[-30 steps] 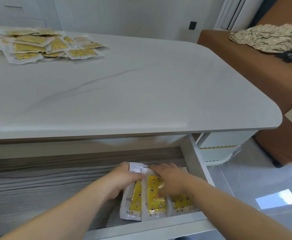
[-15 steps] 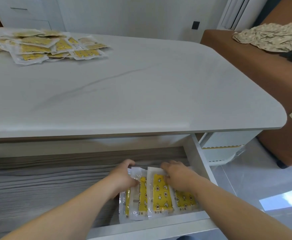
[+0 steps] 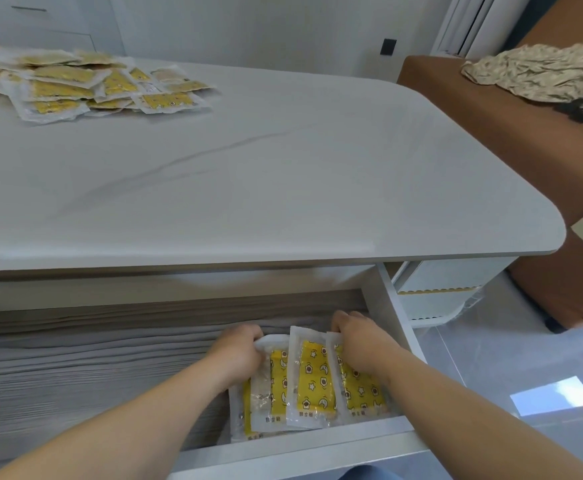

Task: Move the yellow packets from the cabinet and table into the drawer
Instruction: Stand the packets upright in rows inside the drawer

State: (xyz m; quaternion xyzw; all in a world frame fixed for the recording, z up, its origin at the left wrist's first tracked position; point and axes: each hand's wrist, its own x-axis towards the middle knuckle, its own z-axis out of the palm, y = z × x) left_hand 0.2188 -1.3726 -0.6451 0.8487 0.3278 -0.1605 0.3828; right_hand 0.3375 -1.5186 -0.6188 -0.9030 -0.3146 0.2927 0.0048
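Here the drawer [image 3: 75,375] is standing open, and a row of yellow packets [image 3: 312,379] is lying overlapped in its right front corner, against its front wall. The left grip [image 3: 239,351] is reaching into the drawer and curling its fingers over the far edge of the row's left packets, holding them. The right grip [image 3: 359,342] is hooking its fingers over the far edge of the right packets, just beside the drawer's right wall. Above the drawer, the worktop [image 3: 283,185] is carrying a loose pile of packets [image 3: 75,86], well apart from the drawer, far back and to its left
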